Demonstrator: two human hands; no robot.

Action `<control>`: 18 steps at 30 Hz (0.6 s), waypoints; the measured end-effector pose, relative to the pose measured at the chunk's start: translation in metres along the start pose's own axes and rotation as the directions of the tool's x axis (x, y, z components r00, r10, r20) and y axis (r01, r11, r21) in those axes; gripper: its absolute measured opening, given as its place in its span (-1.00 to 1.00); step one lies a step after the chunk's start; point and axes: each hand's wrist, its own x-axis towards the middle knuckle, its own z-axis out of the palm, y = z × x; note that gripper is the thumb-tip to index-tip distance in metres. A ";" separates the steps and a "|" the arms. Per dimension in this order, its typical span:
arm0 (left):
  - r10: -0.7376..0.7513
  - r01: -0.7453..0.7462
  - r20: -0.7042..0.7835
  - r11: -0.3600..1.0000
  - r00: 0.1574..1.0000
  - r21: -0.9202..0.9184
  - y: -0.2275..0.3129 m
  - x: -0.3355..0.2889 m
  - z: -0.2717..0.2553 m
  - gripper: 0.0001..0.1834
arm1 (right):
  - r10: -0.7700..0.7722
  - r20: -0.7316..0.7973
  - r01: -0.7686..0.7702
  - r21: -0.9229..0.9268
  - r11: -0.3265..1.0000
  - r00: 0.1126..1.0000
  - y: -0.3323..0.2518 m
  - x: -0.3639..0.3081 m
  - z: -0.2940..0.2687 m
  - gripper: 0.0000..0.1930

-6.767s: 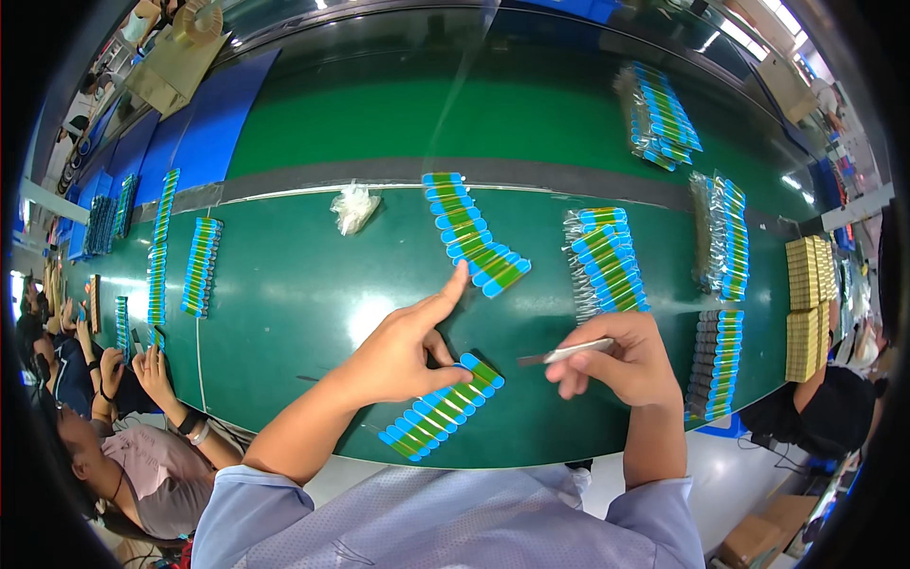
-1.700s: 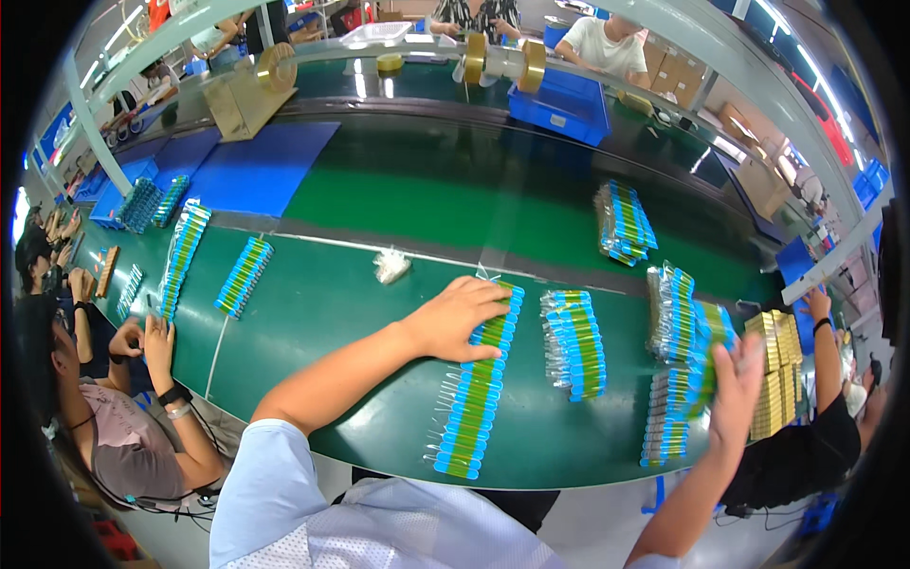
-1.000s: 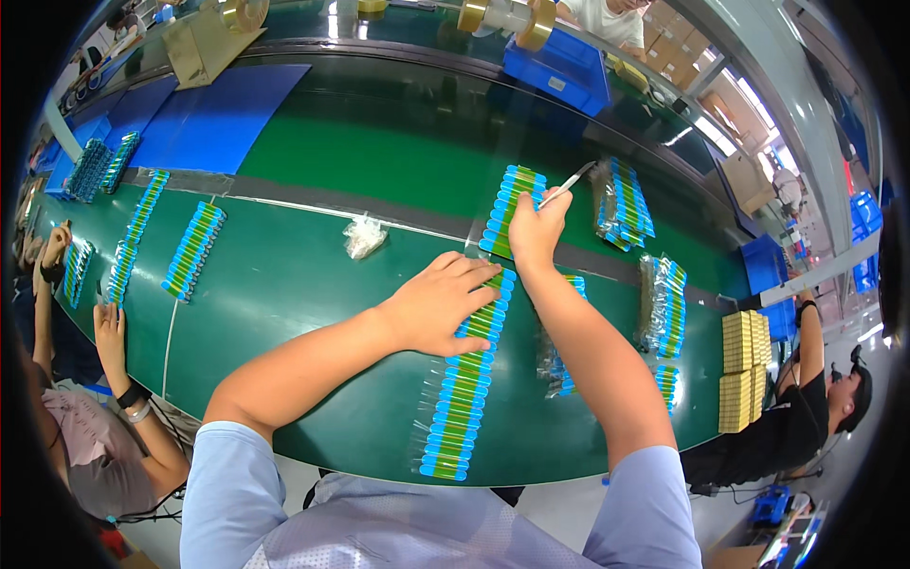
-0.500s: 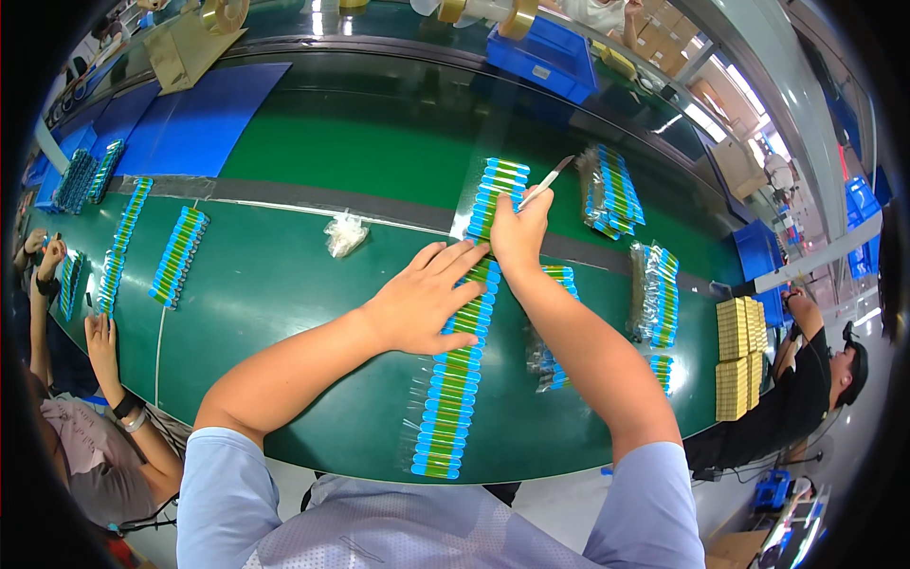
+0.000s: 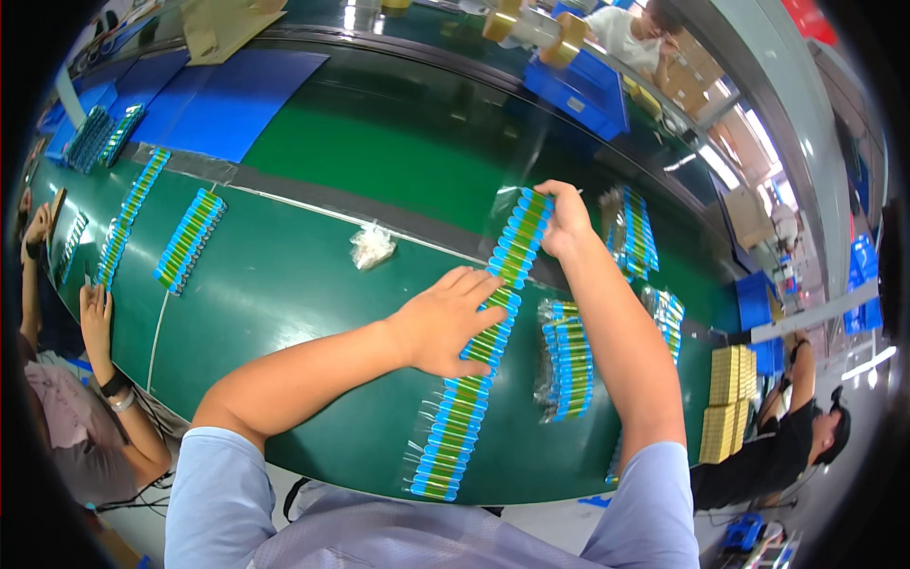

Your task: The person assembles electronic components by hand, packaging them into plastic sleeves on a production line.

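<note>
A long strip of narrow blue-and-green pieces (image 5: 459, 417), side by side with clear film at its edge, runs away from me at a slant. My left hand (image 5: 447, 322) lies flat across its middle, fingers spread. At its far end my right hand (image 5: 567, 226) has its thumb and fingers closed on the edge of the upper section (image 5: 522, 232). That section seems to meet the lower part just beyond my left fingers. My right palm is partly hidden; no knife shows in it.
Bundles of the same pieces (image 5: 572, 365) lie right of my right forearm, with more beyond (image 5: 640, 232). A crumpled clear-white wad (image 5: 373, 246) sits left of the strip. Yellow stacked blocks (image 5: 728, 389) stand at the right edge. Co-workers' hands (image 5: 95, 318) work at the left.
My right hand has gone from holding a white-handled knife, now out of sight, to gripping the strip's far section. The view has shifted, and my left hand stays on the strip.
</note>
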 end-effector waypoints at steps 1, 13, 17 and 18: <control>-0.007 0.007 0.007 1.000 1.000 -0.004 0.001 0.000 -0.001 -0.21 | -0.036 -0.010 0.036 0.013 0.999 0.999 -0.002 0.002 -0.001 -0.83; -0.053 0.053 0.005 0.998 0.999 -0.037 -0.004 -0.001 -0.001 -0.21 | -0.343 0.089 0.352 -0.345 0.870 0.935 -0.018 -0.054 0.012 -0.64; -0.060 0.061 0.020 0.998 0.998 -0.024 -0.004 0.000 0.001 -0.21 | -0.337 0.105 0.351 -0.368 0.861 0.936 -0.024 -0.056 0.008 -0.63; -0.061 0.061 0.014 0.998 0.998 -0.024 -0.004 0.001 0.001 -0.21 | -0.340 0.142 0.368 -0.364 0.856 0.930 -0.024 -0.056 0.002 -0.63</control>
